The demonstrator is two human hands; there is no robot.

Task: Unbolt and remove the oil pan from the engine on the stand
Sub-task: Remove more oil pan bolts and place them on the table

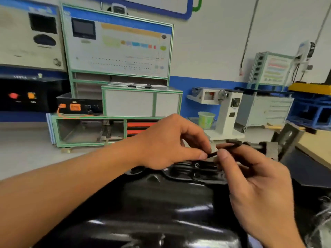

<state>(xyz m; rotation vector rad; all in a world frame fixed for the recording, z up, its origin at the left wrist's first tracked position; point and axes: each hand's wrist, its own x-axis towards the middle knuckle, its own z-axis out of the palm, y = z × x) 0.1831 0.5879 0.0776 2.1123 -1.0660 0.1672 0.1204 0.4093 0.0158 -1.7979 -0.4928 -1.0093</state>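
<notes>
Head view: left hand [172,142] and right hand [256,185] pinch a thin dark rod [212,154]
Thumbs and curled fingertips grip its ends just above the far rim of the black oil pan [161,212]; green cup [206,119] behind, contents unseen

Oil pan [161,212] cut off by bottom edge; dark piece [212,154] (bolt or tool?) too blurred to identify.

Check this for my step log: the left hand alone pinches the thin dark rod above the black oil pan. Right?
Not alone. The head view shows both pinching the rod: the left hand at one end, the right hand at the other, above the black oil pan.
</notes>
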